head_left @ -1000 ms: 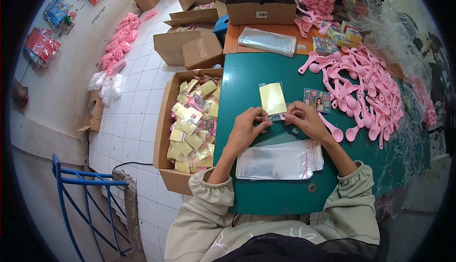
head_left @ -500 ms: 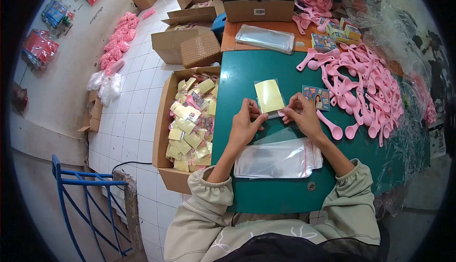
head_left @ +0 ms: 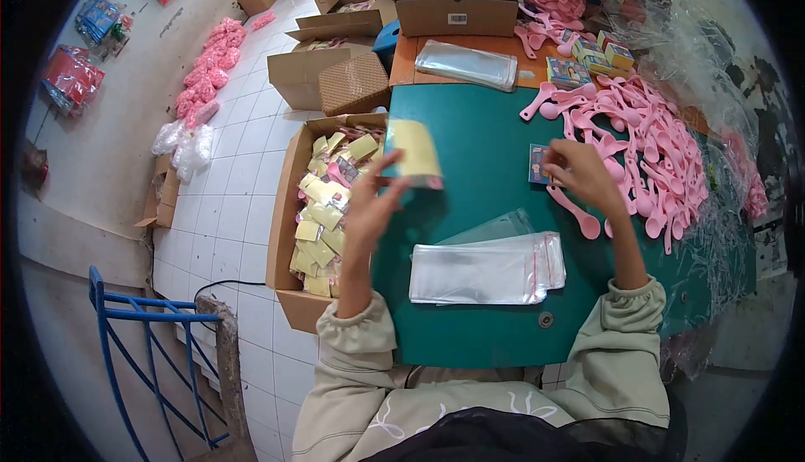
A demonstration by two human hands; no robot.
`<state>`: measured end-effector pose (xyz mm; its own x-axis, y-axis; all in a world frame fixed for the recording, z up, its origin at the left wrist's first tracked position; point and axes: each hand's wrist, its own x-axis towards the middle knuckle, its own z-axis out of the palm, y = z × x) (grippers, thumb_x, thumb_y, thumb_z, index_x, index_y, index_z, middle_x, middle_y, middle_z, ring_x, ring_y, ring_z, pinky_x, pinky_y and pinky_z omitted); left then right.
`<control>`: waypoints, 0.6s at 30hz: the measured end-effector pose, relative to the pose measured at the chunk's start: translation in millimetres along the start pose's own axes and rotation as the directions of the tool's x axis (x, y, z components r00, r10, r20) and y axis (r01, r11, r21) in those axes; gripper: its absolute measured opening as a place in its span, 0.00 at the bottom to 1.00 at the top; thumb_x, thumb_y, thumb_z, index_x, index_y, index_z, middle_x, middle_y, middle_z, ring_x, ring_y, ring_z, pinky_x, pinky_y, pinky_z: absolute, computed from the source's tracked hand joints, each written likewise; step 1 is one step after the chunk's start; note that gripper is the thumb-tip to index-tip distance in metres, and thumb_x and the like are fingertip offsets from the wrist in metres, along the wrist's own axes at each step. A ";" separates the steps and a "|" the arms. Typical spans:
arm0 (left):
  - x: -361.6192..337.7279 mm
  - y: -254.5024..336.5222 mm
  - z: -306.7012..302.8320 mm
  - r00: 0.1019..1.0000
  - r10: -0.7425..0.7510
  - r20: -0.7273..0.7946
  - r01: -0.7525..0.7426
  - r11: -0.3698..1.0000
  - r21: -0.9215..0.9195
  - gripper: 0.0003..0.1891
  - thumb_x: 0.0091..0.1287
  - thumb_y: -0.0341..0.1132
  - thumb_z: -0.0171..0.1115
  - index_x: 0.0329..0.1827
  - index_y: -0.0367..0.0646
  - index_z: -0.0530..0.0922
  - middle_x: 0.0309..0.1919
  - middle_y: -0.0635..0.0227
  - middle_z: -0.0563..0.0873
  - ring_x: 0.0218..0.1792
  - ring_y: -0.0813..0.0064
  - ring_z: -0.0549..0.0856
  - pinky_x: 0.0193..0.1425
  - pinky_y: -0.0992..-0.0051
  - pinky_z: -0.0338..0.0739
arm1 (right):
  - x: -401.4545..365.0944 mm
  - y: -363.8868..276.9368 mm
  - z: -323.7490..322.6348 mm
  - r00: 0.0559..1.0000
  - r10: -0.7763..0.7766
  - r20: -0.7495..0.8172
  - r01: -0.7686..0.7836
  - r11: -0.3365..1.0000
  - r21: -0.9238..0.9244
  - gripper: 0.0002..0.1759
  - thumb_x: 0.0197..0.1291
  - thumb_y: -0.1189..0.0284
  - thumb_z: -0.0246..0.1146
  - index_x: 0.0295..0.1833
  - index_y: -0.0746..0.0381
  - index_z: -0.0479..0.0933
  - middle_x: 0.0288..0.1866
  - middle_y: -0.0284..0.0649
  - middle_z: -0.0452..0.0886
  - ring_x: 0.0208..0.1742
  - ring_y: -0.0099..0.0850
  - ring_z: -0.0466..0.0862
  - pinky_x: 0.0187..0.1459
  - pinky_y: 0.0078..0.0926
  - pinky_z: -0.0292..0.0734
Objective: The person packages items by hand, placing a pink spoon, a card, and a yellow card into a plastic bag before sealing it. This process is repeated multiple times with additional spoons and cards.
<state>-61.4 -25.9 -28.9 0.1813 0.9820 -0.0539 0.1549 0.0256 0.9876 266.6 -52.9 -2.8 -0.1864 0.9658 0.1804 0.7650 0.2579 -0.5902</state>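
Since the earlier frame the hands have parted from frame centre. Nearest, a stack of clear bags point(head_left: 478, 273) lies on the green table point(head_left: 470, 336). The left hand point(head_left: 371, 208) pinches the yellow packet point(head_left: 415, 152), raised at left-centre over the carton point(head_left: 285, 210). The right hand point(head_left: 587, 175), fingers curled, touches the picture card point(head_left: 537, 164); whether it grips cannot be told. Pink spoons point(head_left: 662, 152) lie beyond.

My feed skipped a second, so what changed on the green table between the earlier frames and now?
The right hand let go of the yellow packet and moved right to the picture card beside the pink spoons. The left hand alone holds the packet and carried it left, toward the cardboard box. The stack of clear bags, spoons and box stayed put.
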 end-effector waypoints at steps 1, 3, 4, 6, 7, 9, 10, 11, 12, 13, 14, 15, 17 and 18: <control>-0.8 1.1 -14.6 0.994 0.048 -0.100 -0.042 0.997 0.061 0.23 0.61 0.33 0.64 0.59 0.41 0.73 0.51 0.64 0.80 0.41 0.77 0.81 0.35 0.78 0.79 | -4.8 1.5 -17.1 0.990 0.056 0.128 -0.042 0.994 -0.104 0.08 0.50 0.74 0.64 0.36 0.65 0.76 0.29 0.43 0.80 0.29 0.37 0.81 0.33 0.30 0.75; 1.1 -10.9 -46.1 0.918 0.271 -0.291 -0.101 0.866 0.489 0.21 0.62 0.34 0.63 0.58 0.41 0.74 0.51 0.59 0.79 0.44 0.66 0.82 0.44 0.70 0.78 | -12.4 1.2 -23.8 0.964 0.122 0.238 -0.036 0.941 -0.336 0.10 0.48 0.74 0.66 0.36 0.65 0.75 0.28 0.44 0.80 0.29 0.38 0.81 0.33 0.32 0.75; 0.9 -12.6 -53.3 0.835 0.454 -0.309 -0.048 0.621 0.782 0.20 0.62 0.34 0.62 0.57 0.41 0.74 0.51 0.55 0.79 0.46 0.59 0.81 0.49 0.65 0.76 | -20.9 -0.5 -17.4 0.966 0.118 0.229 -0.002 0.892 -0.453 0.11 0.47 0.73 0.66 0.36 0.65 0.75 0.28 0.45 0.80 0.29 0.41 0.81 0.33 0.34 0.75; -3.6 -3.3 -39.3 0.845 0.455 -0.280 0.052 0.453 0.890 0.17 0.62 0.36 0.62 0.51 0.39 0.75 0.47 0.52 0.80 0.47 0.52 0.79 0.53 0.60 0.72 | -28.3 -4.0 -3.3 0.980 0.093 0.175 0.023 0.824 -0.566 0.10 0.49 0.72 0.65 0.35 0.66 0.75 0.27 0.48 0.80 0.30 0.45 0.81 0.33 0.39 0.75; -3.5 9.5 -25.7 0.895 0.398 -0.201 -0.067 0.566 0.822 0.16 0.62 0.37 0.62 0.50 0.39 0.75 0.46 0.53 0.80 0.46 0.53 0.80 0.51 0.61 0.73 | -28.7 -6.2 5.2 0.989 0.074 0.128 0.012 0.822 -0.570 0.09 0.52 0.71 0.63 0.33 0.67 0.75 0.27 0.50 0.79 0.31 0.47 0.81 0.33 0.42 0.75; -6.7 19.0 18.6 0.921 0.386 0.048 -0.340 0.739 0.581 0.15 0.61 0.41 0.63 0.44 0.40 0.75 0.41 0.53 0.81 0.42 0.54 0.81 0.46 0.61 0.74 | -28.1 4.1 19.0 0.990 0.057 0.129 0.020 0.848 -0.530 0.10 0.56 0.71 0.59 0.34 0.70 0.73 0.29 0.53 0.79 0.34 0.49 0.81 0.33 0.46 0.75; -13.1 29.6 47.2 0.864 0.439 0.246 -0.496 0.663 0.560 0.16 0.60 0.42 0.64 0.42 0.40 0.74 0.39 0.54 0.80 0.39 0.54 0.81 0.43 0.61 0.75 | -27.8 3.9 18.2 0.987 0.033 0.159 0.048 0.875 -0.481 0.10 0.57 0.72 0.59 0.37 0.69 0.73 0.31 0.53 0.79 0.35 0.49 0.81 0.34 0.45 0.75; -22.0 27.2 71.7 0.853 0.377 0.361 -0.522 0.619 0.587 0.17 0.58 0.39 0.67 0.44 0.38 0.75 0.33 0.59 0.80 0.35 0.63 0.82 0.39 0.67 0.76 | -27.6 3.3 15.3 0.982 0.008 0.187 0.075 0.898 -0.435 0.10 0.58 0.72 0.58 0.39 0.69 0.73 0.33 0.53 0.80 0.36 0.49 0.81 0.34 0.44 0.75; -31.7 25.4 89.3 0.869 0.302 0.391 -0.492 0.595 0.636 0.18 0.57 0.38 0.68 0.45 0.38 0.74 0.32 0.59 0.80 0.34 0.62 0.82 0.38 0.67 0.75 | -27.5 3.1 10.3 0.977 -0.016 0.214 0.101 0.916 -0.389 0.11 0.58 0.72 0.58 0.41 0.69 0.72 0.35 0.53 0.80 0.36 0.50 0.81 0.35 0.43 0.75; -36.1 24.9 100.0 0.882 0.227 0.414 -0.465 0.565 0.682 0.19 0.56 0.38 0.69 0.46 0.38 0.74 0.32 0.58 0.79 0.33 0.61 0.81 0.37 0.66 0.75 | -26.1 2.8 2.0 0.974 -0.066 0.215 0.144 0.916 -0.375 0.10 0.59 0.72 0.58 0.43 0.68 0.72 0.36 0.52 0.80 0.36 0.48 0.81 0.35 0.40 0.75; -32.4 17.9 102.5 0.872 0.239 0.427 -0.472 0.641 0.605 0.19 0.55 0.37 0.69 0.46 0.38 0.74 0.32 0.58 0.79 0.32 0.61 0.81 0.37 0.66 0.75 | -23.9 0.4 -7.4 0.969 -0.118 0.218 0.191 0.915 -0.355 0.10 0.59 0.72 0.57 0.44 0.67 0.72 0.37 0.51 0.80 0.35 0.46 0.81 0.35 0.38 0.75; -27.9 2.8 102.1 0.864 0.243 0.441 -0.469 0.709 0.527 0.20 0.54 0.37 0.70 0.45 0.37 0.74 0.32 0.58 0.79 0.31 0.62 0.80 0.36 0.65 0.74 | -22.6 -4.3 -13.4 0.961 -0.169 0.221 0.236 0.916 -0.325 0.10 0.60 0.73 0.57 0.45 0.66 0.72 0.38 0.50 0.79 0.35 0.44 0.81 0.36 0.35 0.75; -19.7 -13.1 96.1 0.858 0.205 0.471 -0.409 0.827 0.385 0.19 0.53 0.35 0.70 0.44 0.36 0.75 0.32 0.61 0.79 0.31 0.65 0.79 0.35 0.67 0.73 | -16.9 -20.2 -29.2 0.982 -0.110 0.152 0.119 0.992 -0.050 0.10 0.60 0.73 0.57 0.46 0.64 0.71 0.37 0.46 0.79 0.33 0.37 0.81 0.36 0.30 0.75; -18.1 -13.0 92.8 0.861 0.227 0.455 -0.414 0.833 0.366 0.18 0.53 0.34 0.70 0.43 0.36 0.75 0.32 0.61 0.78 0.31 0.66 0.79 0.34 0.68 0.73 | -15.1 -28.6 -37.8 0.990 -0.071 0.124 0.060 0.994 0.089 0.10 0.60 0.74 0.57 0.47 0.63 0.71 0.36 0.44 0.78 0.32 0.34 0.81 0.36 0.27 0.75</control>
<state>23.4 -61.3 -54.5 0.6333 0.7659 0.1111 0.4098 -0.4537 0.7914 270.9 -75.9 41.1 -0.3151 0.9410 0.1233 0.6946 0.3172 -0.6457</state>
